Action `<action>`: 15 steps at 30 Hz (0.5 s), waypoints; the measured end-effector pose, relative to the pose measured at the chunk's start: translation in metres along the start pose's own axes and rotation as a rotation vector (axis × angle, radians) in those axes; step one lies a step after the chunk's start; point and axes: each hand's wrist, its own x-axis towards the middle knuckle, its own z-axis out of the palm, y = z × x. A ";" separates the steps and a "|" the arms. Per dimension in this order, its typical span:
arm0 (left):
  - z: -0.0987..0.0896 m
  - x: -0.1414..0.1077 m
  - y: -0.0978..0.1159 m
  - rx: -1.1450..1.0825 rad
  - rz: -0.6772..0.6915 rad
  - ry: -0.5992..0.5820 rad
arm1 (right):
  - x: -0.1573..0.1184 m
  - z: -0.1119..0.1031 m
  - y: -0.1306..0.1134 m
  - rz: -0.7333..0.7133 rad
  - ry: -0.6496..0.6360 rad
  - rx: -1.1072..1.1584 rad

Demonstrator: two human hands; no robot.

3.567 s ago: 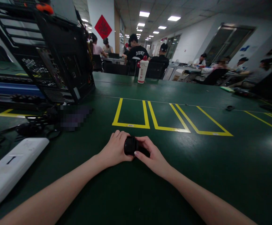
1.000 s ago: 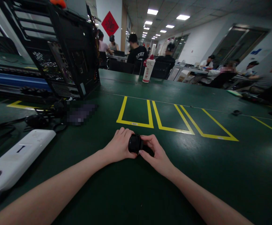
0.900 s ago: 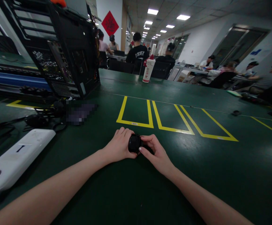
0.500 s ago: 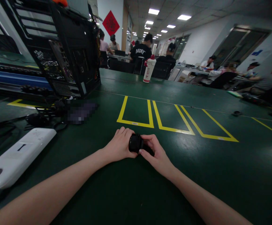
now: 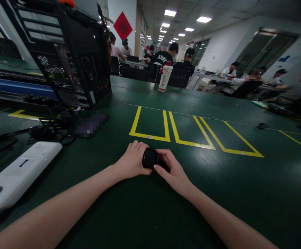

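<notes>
A black smartwatch point(image 5: 148, 158) with a rounded, glossy face is held between my two hands, just above or on the green table point(image 5: 166, 214). My left hand point(image 5: 133, 159) is closed around the watch's left side, knuckles up, thumb underneath. From the right, my right hand point(image 5: 171, 170) grips it with thumb and fingers, the thumb tip at the face's lower right edge. A dark part like a strap runs inside the curl of the right fingers, and much of it is hidden.
Yellow tape outlines point(image 5: 150, 137) mark the table ahead. Leftward are a white oblong device point(image 5: 26, 173), tangled black cables point(image 5: 46, 128) and an open black computer case point(image 5: 83, 65). A white bottle point(image 5: 165, 79) with a red top stands at the far edge. People sit beyond.
My hands and the watch stay almost still, with the watch at most slightly turned. In the background, a seated person in a black shirt has leaned to the right.
</notes>
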 end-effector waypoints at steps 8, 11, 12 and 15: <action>0.003 0.001 -0.001 0.019 0.000 0.006 | -0.001 0.003 0.006 -0.102 0.050 -0.070; 0.002 0.001 -0.001 0.018 0.010 0.008 | -0.002 0.003 0.007 -0.102 0.051 -0.053; 0.002 0.001 -0.001 0.016 0.015 0.007 | -0.003 0.003 0.007 -0.101 0.044 -0.035; 0.001 0.000 -0.001 0.014 0.014 0.001 | -0.004 0.002 0.006 -0.089 0.016 0.025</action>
